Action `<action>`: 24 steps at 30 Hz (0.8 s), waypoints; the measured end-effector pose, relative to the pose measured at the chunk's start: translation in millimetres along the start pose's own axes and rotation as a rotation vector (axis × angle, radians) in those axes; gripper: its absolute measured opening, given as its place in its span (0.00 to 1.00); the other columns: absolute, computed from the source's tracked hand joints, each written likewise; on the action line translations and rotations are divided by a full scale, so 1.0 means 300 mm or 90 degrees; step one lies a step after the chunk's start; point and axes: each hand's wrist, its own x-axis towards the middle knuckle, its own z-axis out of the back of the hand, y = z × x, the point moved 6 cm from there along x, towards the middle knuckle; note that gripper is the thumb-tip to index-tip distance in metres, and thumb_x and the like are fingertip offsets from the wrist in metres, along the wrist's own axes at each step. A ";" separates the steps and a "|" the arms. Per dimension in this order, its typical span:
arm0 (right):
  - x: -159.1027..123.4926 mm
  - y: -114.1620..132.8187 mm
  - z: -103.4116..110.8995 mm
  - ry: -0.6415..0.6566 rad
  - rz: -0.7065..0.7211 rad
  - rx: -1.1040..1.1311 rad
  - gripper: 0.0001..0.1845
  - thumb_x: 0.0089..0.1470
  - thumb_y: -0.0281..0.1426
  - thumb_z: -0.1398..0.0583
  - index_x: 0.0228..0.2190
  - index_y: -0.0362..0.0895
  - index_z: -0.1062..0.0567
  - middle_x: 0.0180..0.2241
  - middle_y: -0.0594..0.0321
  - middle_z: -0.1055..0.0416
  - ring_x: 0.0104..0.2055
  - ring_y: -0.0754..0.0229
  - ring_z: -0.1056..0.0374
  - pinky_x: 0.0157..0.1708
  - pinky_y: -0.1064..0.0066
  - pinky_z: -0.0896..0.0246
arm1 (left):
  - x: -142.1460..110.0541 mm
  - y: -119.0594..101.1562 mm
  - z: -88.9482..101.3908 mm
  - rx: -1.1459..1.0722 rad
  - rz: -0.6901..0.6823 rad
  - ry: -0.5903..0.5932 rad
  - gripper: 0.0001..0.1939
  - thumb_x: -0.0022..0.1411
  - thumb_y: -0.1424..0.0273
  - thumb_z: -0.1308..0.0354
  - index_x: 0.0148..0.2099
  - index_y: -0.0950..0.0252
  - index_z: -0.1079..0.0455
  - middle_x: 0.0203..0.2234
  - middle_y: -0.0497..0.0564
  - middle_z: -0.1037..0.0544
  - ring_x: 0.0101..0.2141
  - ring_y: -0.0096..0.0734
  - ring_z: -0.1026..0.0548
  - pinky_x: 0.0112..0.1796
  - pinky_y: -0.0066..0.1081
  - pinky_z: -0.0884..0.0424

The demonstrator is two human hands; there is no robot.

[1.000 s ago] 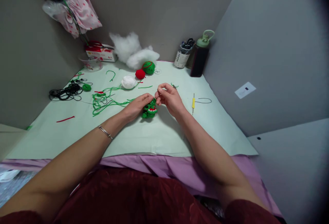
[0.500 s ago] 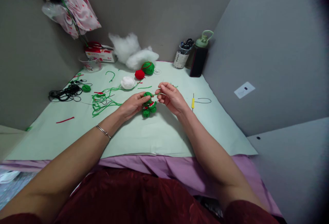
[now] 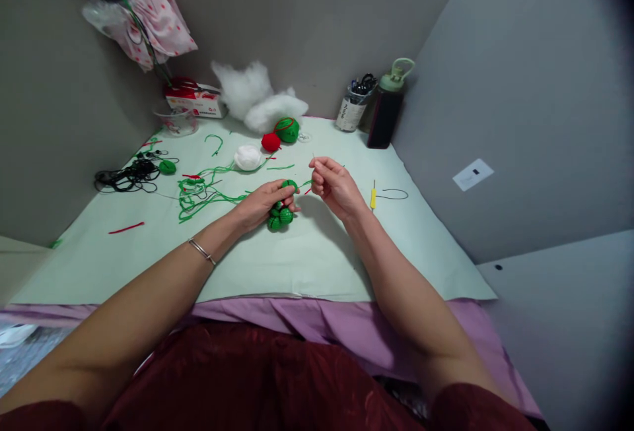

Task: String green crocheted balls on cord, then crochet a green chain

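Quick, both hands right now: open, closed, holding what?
Left hand: closed, holding the green crocheted piece.
Right hand: closed in a pinch, apparently on a thin needle-like thing, too small to identify.

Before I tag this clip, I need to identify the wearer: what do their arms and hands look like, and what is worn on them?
The left hand and right hand are both gloveless. A thin, silver-coloured bangle circles the left wrist area; none shows on the right. Dark red sleeves leave the forearms uncovered and match the dark red top.
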 end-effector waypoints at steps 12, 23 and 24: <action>-0.008 0.035 0.006 -0.073 0.086 -0.140 0.16 0.49 0.42 0.29 0.35 0.45 0.23 0.31 0.66 0.28 0.26 0.70 0.37 0.26 0.76 0.40 | 0.000 -0.007 0.033 -0.033 -0.002 -0.043 0.18 0.63 0.57 0.33 0.44 0.66 0.28 0.28 0.46 0.27 0.31 0.27 0.23 0.37 0.29 0.27; -0.020 0.054 -0.001 -0.121 0.220 -0.352 0.11 0.57 0.41 0.35 0.34 0.46 0.22 0.24 0.68 0.31 0.23 0.66 0.37 0.24 0.72 0.43 | 0.003 -0.032 0.069 -0.052 -0.031 -0.110 0.18 0.63 0.58 0.32 0.43 0.68 0.23 0.31 0.48 0.26 0.31 0.25 0.24 0.33 0.26 0.27; -0.021 0.048 -0.011 -0.103 0.208 -0.373 0.10 0.57 0.40 0.35 0.34 0.46 0.21 0.22 0.69 0.31 0.22 0.66 0.38 0.24 0.72 0.44 | 0.004 -0.034 0.071 -0.058 -0.036 -0.114 0.17 0.63 0.58 0.32 0.43 0.68 0.23 0.32 0.49 0.26 0.31 0.25 0.24 0.33 0.26 0.27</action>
